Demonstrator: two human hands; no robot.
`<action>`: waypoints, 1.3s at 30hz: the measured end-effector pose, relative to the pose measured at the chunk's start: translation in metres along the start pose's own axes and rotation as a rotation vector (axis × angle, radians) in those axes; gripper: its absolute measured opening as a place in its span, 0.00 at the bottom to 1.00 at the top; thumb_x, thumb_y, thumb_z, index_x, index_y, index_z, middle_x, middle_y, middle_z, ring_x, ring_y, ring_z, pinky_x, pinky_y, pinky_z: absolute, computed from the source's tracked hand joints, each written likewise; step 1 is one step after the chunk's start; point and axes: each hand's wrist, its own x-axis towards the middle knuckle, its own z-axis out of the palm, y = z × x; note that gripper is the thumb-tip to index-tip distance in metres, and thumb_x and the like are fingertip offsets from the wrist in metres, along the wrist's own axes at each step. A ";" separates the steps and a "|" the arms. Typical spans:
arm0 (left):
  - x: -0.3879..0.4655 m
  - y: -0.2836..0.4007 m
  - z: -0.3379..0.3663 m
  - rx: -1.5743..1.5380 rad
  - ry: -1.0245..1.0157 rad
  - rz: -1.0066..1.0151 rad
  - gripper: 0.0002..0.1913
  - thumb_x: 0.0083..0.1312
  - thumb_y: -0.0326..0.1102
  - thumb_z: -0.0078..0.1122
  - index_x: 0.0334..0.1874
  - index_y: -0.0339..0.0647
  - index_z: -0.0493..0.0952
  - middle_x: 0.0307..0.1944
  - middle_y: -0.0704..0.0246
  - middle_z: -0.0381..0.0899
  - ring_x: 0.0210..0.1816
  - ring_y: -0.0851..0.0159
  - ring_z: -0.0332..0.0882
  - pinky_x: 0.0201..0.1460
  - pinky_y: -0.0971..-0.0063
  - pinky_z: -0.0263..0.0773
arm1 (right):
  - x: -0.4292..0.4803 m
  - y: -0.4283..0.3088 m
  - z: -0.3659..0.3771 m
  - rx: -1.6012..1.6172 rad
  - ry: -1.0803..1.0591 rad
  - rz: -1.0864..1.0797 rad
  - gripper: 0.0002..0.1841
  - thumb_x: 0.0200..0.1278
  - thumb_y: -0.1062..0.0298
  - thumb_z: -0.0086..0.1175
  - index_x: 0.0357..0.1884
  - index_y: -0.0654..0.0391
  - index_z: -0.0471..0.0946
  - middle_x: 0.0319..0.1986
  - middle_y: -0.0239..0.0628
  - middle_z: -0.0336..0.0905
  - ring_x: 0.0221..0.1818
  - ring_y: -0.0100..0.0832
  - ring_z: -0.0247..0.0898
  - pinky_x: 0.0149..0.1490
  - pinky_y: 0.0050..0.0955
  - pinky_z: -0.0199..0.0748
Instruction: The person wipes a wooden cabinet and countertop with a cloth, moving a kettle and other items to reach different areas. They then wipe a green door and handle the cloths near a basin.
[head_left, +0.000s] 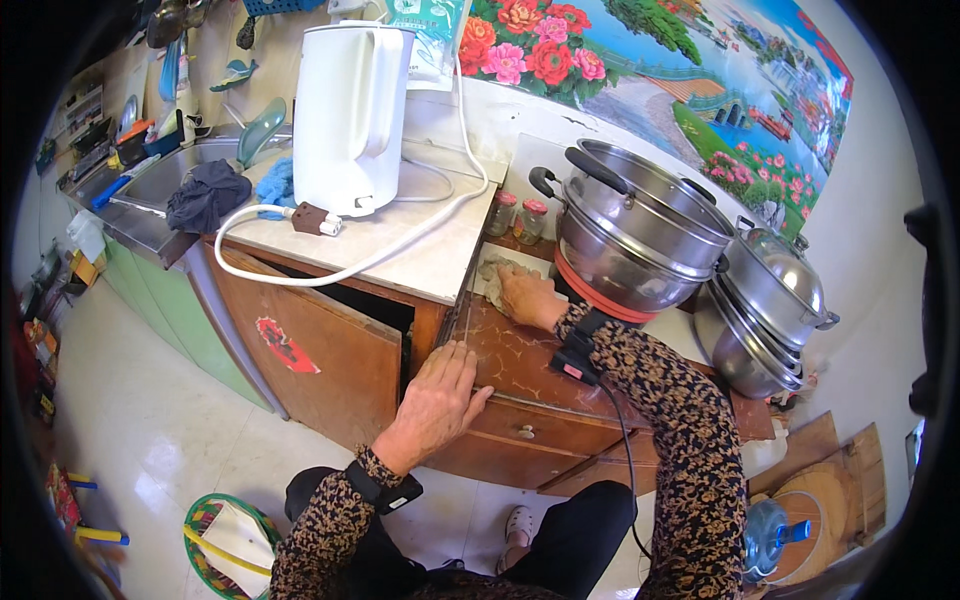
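Observation:
My right hand (529, 297) presses a pale crumpled cloth (495, 279) against the brown marbled top of a low wooden cabinet (517, 352). Just to its right stands a stack of steel steamer pots (637, 232) with black handles, set on a red round base (600, 292). My left hand (442, 394) lies flat at the cabinet's front left corner, fingers extended, holding nothing. Behind the cloth are two small glass jars with red lids (531, 221). Part of the cloth is hidden under my right fingers.
A white electric kettle (349, 120) stands on the higher counter (420, 247), its cord looping over the front edge. Below, a wooden door (322, 330) hangs ajar. More steel pots (765, 307) are at right. On the floor are a woven basket (196, 517) and a blue water bottle (766, 529).

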 end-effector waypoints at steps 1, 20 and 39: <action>0.000 0.000 0.000 0.006 -0.001 -0.002 0.25 0.74 0.43 0.63 0.61 0.25 0.77 0.63 0.46 0.78 0.66 0.43 0.76 0.72 0.55 0.71 | 0.014 0.003 0.002 0.002 0.008 0.019 0.33 0.72 0.53 0.54 0.75 0.55 0.63 0.67 0.55 0.72 0.65 0.61 0.72 0.58 0.74 0.68; -0.016 -0.002 -0.020 -0.110 0.188 0.061 0.14 0.65 0.29 0.68 0.51 0.30 0.83 0.53 0.56 0.84 0.61 0.48 0.82 0.64 0.60 0.78 | 0.085 0.012 -0.005 0.043 0.006 0.065 0.23 0.71 0.54 0.51 0.59 0.62 0.75 0.58 0.61 0.79 0.62 0.64 0.75 0.63 0.69 0.68; -0.012 -0.006 -0.019 0.094 -0.005 0.104 0.29 0.72 0.52 0.64 0.65 0.33 0.78 0.66 0.57 0.79 0.60 0.54 0.74 0.58 0.63 0.70 | 0.090 0.005 -0.002 -0.163 -0.010 -0.061 0.24 0.73 0.52 0.47 0.57 0.60 0.83 0.58 0.58 0.80 0.61 0.60 0.77 0.61 0.55 0.78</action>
